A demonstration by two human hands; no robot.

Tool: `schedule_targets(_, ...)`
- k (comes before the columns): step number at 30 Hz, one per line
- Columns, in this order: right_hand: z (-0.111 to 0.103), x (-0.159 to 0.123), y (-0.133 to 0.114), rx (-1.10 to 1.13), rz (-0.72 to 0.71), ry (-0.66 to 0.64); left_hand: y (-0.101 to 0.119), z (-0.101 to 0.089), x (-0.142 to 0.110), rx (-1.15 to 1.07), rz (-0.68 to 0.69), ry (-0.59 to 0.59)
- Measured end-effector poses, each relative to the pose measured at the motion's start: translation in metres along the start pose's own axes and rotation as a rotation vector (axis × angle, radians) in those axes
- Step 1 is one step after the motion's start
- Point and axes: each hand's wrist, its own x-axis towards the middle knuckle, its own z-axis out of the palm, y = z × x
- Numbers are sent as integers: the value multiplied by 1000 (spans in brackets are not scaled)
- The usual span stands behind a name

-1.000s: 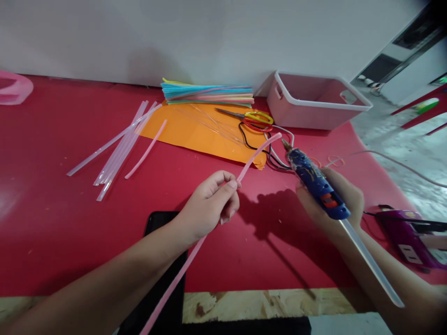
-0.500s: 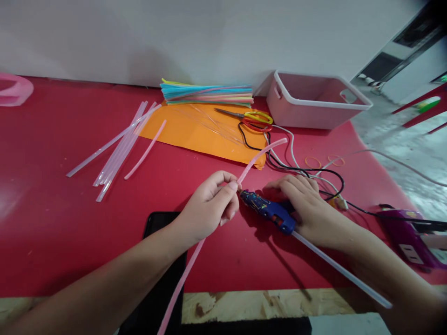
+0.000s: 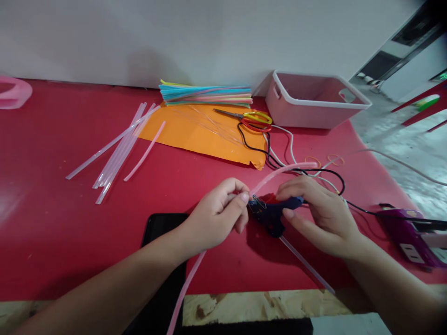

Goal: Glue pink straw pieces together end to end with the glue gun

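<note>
My left hand (image 3: 220, 214) is closed in a pinch on a long pink pipe cleaner (image 3: 282, 173). One end curves up to the right; the lower part (image 3: 186, 286) hangs toward the table's front edge. Right beside these fingertips is the nozzle end of a dark blue hot glue gun (image 3: 270, 215), whose tip is hidden from me. Its handle lies between the thumb and fingers of my right hand (image 3: 321, 214), which grip it loosely. A clear glue stick (image 3: 307, 264) sticks out of the gun's back toward me.
Clear glue sticks (image 3: 120, 153) and a short pink pipe cleaner (image 3: 145, 151) lie left. Behind are an orange envelope (image 3: 195, 135), scissors (image 3: 256, 120), bundled pipe cleaners (image 3: 206, 94) and a pink basket (image 3: 317, 114). Cables (image 3: 328, 172), a purple power strip (image 3: 405, 232) and a black phone-like slab (image 3: 164, 223) lie nearby.
The glue gun has turned and sunk lower, its glue stick swinging left. My right hand has shifted its hold on the handle. My left hand and the pipe cleaner moved slightly right.
</note>
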Motion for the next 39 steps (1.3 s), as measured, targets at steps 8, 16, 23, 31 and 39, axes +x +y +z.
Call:
schedule_targets(8, 15, 6, -6, 295, 89, 128, -1, -1, -1, 78, -61, -233)
schedule_targets(16, 18, 12, -18, 447, 135, 161, -1, -2, -3, 150, -113, -246)
schedule_targets(23, 19, 8, -19, 570, 246, 119, -4, -1, -6, 468, 142, -143)
schedule_targets(31, 17, 2, -31, 628, 289, 176, -12, 6, -12, 1016, 664, 37)
schedule_targets(39, 16, 10, -17, 574, 314, 195, -10, 2, -11, 808, 403, 13)
